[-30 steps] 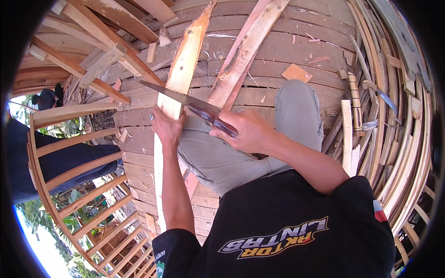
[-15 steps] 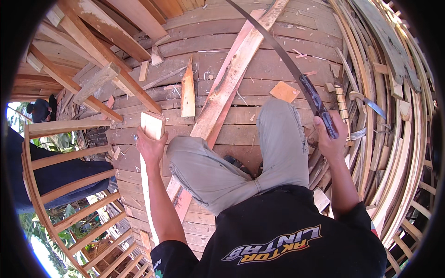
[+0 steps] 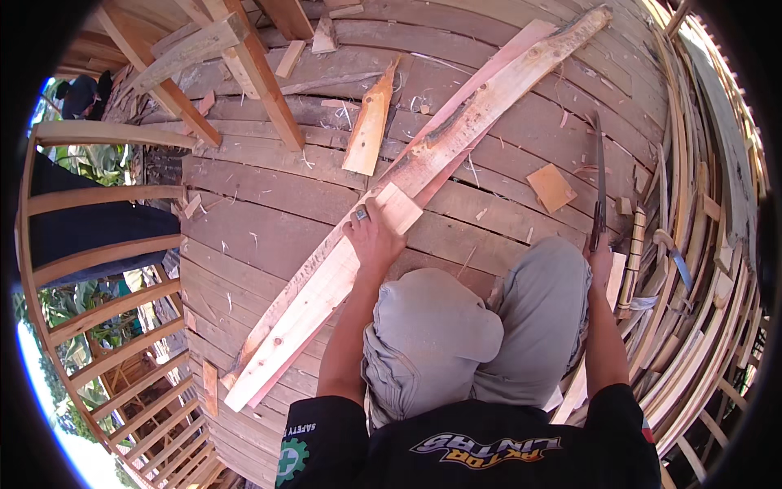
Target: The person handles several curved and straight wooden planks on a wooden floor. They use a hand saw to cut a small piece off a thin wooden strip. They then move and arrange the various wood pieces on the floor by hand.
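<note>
My left hand (image 3: 375, 236) is closed around a pale, planed board (image 3: 305, 314) near its squared upper end. This board lies along a longer bark-edged plank (image 3: 509, 91), which runs diagonally over the floor. Under that plank, a pinkish board (image 3: 515, 50) shows along its edge. Beside my right knee, my right hand (image 3: 600, 262) grips the dark handle of a machete (image 3: 601, 163). Its long blade points away from me and shows nearly edge-on, apart from the boards.
On the plank floor (image 3: 244, 179) lie a pointed offcut (image 3: 371, 118), a square wood piece (image 3: 551, 188) and shavings. Stacked strips (image 3: 692, 342), a banded wooden stick (image 3: 633, 253) and a curved-handled blade (image 3: 678, 265) lie right. A slatted wooden railing (image 3: 106, 257) borders the left.
My left hand has brought the pale board from upright at my left to lying across the bark-edged plank. My right hand has lowered the machete beside my knee. My view has shifted.
</note>
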Demonstrator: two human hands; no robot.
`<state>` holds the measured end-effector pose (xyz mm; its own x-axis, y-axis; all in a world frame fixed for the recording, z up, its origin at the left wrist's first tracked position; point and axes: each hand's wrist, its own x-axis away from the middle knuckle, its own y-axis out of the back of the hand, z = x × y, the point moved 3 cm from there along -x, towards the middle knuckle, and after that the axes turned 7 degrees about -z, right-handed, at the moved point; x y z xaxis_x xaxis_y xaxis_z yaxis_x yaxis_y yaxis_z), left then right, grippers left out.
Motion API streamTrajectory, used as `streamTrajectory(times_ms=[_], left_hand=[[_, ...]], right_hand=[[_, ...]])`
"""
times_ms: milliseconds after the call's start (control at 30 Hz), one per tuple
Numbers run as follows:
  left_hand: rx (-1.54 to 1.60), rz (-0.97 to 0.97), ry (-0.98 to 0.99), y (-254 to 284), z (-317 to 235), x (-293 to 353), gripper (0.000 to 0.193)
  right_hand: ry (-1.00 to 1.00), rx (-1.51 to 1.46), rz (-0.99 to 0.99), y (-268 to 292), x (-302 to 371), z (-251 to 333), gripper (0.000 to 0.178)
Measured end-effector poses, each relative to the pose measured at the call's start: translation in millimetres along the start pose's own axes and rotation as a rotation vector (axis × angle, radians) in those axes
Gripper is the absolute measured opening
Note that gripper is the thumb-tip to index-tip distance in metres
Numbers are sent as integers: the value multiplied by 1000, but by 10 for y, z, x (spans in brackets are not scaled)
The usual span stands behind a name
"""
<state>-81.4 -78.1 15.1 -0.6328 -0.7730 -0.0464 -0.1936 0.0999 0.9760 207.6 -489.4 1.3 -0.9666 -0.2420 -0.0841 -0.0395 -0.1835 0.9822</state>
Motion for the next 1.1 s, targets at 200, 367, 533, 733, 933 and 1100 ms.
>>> streamTrajectory(times_ms=[200, 367, 533, 733, 933, 1100], left_hand=[[44, -13, -79, -627, -189, 459, 87], [22, 103, -29, -912, -138, 609, 92], [94, 145, -52, -744, -116, 686, 104], [184, 90, 211, -371, 879, 1338, 116], [-19, 329, 382, -112, 1979, 2023, 128], [-210, 398, 247, -62, 2347, 2207, 107]], right_hand=[[112, -25, 218, -183, 301, -47, 31], [228, 145, 517, -649, 70, -310, 31], [386, 428, 874, -1283, -792, -755, 32], [917, 175, 688, -814, -1073, 2237, 41], [1397, -11, 810, -657, 698, 4008, 78], [1736, -85, 555, -880, 1811, 3935, 93]])
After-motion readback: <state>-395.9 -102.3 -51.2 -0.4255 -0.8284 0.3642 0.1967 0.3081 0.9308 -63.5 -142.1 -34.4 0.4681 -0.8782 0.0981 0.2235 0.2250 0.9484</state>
